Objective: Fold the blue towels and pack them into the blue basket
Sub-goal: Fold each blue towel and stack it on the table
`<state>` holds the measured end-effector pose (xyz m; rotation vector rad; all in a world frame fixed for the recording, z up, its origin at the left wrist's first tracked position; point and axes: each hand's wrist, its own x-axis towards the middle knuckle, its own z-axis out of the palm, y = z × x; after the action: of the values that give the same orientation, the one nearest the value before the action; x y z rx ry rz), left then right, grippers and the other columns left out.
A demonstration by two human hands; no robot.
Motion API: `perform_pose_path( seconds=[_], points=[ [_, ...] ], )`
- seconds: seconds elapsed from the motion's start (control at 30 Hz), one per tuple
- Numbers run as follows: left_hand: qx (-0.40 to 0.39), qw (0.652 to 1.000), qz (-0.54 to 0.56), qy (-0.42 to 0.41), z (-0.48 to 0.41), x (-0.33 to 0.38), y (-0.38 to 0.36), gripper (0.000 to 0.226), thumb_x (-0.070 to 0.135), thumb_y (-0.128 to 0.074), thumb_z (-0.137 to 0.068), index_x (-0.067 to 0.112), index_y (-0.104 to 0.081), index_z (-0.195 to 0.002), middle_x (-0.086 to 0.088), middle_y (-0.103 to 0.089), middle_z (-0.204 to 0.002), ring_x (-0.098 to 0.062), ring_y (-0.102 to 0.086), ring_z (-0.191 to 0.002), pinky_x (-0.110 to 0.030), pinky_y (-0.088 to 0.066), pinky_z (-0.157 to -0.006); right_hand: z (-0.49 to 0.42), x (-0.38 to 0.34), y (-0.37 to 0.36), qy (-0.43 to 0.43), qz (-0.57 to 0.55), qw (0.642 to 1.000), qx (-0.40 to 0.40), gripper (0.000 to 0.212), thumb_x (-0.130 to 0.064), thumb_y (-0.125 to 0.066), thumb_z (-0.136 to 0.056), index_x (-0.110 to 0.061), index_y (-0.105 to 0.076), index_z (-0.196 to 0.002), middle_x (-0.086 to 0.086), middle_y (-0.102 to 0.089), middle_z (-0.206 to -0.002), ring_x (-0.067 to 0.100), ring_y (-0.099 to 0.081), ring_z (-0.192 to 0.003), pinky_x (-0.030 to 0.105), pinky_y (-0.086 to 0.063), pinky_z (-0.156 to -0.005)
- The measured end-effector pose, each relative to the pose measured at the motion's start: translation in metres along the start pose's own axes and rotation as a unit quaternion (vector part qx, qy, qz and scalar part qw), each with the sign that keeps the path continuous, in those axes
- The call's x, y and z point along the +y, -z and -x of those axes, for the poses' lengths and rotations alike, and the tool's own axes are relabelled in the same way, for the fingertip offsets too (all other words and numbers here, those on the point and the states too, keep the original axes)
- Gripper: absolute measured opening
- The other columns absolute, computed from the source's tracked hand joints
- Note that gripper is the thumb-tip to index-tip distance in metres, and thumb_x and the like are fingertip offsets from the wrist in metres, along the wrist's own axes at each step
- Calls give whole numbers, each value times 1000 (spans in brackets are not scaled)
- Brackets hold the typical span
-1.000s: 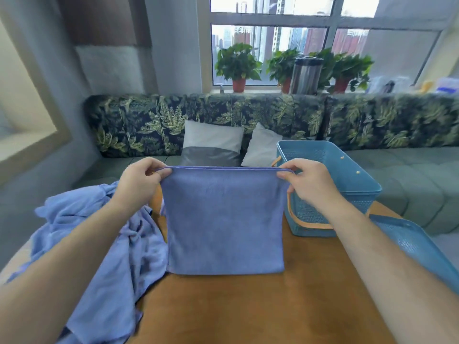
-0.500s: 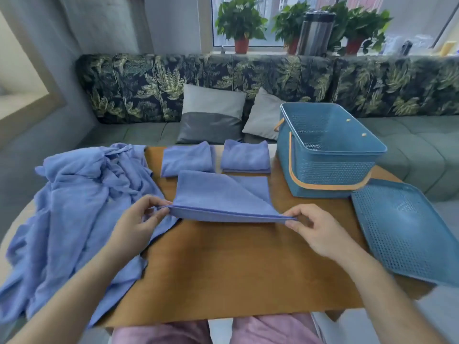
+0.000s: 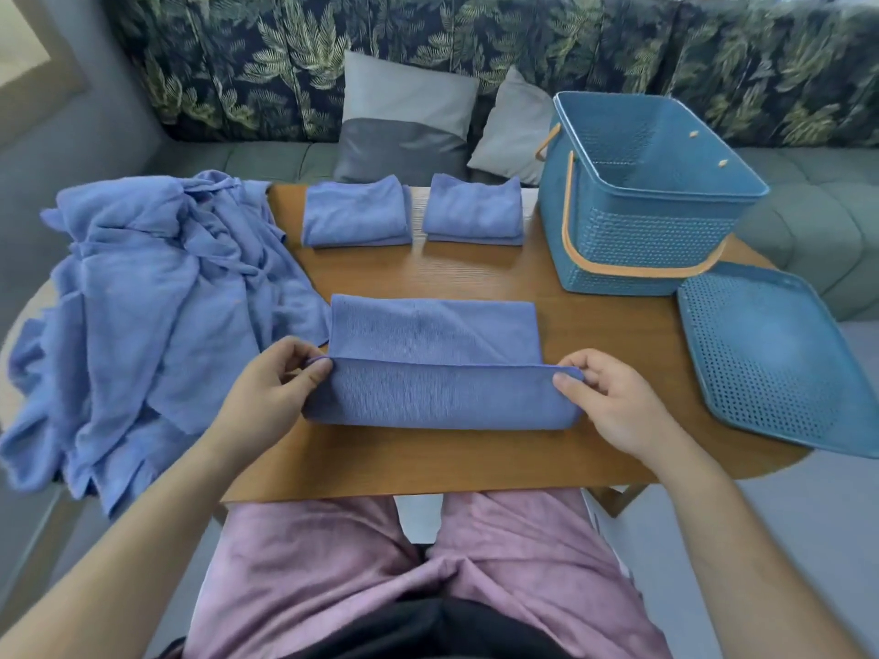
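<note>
Head cam: the blue towel [image 3: 437,363] that was hanging up in the air a second ago is now down on the table [image 3: 428,459], near half doubled over toward the far edge. Left hand [image 3: 266,397] and right hand [image 3: 613,401] each pinch an end of that flap's edge, thumb against fingers. The blue basket [image 3: 637,240] sits far right on the table, with two folded towels [image 3: 356,211] just left of it.

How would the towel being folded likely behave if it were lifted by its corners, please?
Probably floppy: the towel curls softly over where the left hand and right hand pinch its corners, so it would likely sag between them. Likely light, since fingertip pinches seem enough. Its textured surface probably grips rather than slides on the wooden table.
</note>
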<state>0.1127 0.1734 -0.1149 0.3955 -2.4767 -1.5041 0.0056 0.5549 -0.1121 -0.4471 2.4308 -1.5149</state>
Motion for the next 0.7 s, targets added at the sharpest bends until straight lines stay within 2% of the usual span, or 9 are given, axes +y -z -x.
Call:
perform_pose_path(
  seconds=[0.07,0.1,0.2,0.27,0.37,0.47,0.6,0.7],
  points=[
    [23,1000,-14,9,-12,2,-5,14,18,-63,-98,19,-61,-84,18,-58,-63,2,-47,-53,-9,-35,-47,-13,-6,-2,1,-6,1000,16,8,-27,-62,-97,-27,-63,-89,16,-58,-69,17,-47,-67,36,-37,-67],
    [35,999,-16,16,-20,5,-6,13,19,-62,-98,18,-62,-85,19,-58,-62,4,-48,-51,-8,-36,-48,-21,-8,-3,2,-9,1000,25,8,-29,-62,-97,-28,-63,-89,16,-58,-70,18,-48,-69,37,-38,-69],
    [69,997,-27,27,-49,11,-10,11,23,-63,-97,22,-62,-86,13,-62,-76,6,-54,-67,-16,-40,-67,-53,-10,-7,-2,19,998,57,14,-21,-61,-98,-28,-60,-86,-8,-54,-66,10,-45,-64,34,-38,-67],
    [77,995,-43,39,-69,12,-15,9,27,-62,-97,24,-62,-89,11,-63,-84,1,-56,-77,-22,-39,-71,-75,-11,-11,-12,43,996,81,15,-18,-61,-98,-26,-59,-85,-16,-51,-63,5,-43,-60,31,-37,-64],
    [78,992,-70,67,-90,10,-28,10,29,-58,-99,20,-60,-96,10,-62,-89,-4,-56,-84,-16,-38,-69,-100,-10,-19,-38,74,992,100,12,-20,-58,-99,-25,-58,-87,-12,-52,-67,4,-44,-58,29,-37,-61],
    [94,988,-102,71,-105,2,-39,11,25,-56,-101,15,-59,-98,11,-60,-87,-10,-56,-83,-9,-36,-65,-113,-5,-24,-56,110,986,113,9,-23,-55,-100,-22,-58,-91,-7,-56,-74,9,-50,-66,30,-40,-62],
    [106,984,-138,46,-112,-5,-47,9,24,-55,-102,17,-59,-99,17,-59,-85,0,-54,-80,-8,-35,-66,-123,-2,-30,-61,184,973,124,11,-27,-52,-101,-19,-56,-95,-6,-58,-77,15,-55,-72,32,-39,-59],
    [109,980,-164,21,-118,-7,-49,9,25,-57,-100,17,-61,-96,13,-61,-83,-7,-56,-80,-12,-36,-66,-129,2,-35,-66,232,960,142,12,-28,-53,-101,-17,-56,-96,-1,-62,-80,25,-59,-77,36,-43,-64]
  ],
)
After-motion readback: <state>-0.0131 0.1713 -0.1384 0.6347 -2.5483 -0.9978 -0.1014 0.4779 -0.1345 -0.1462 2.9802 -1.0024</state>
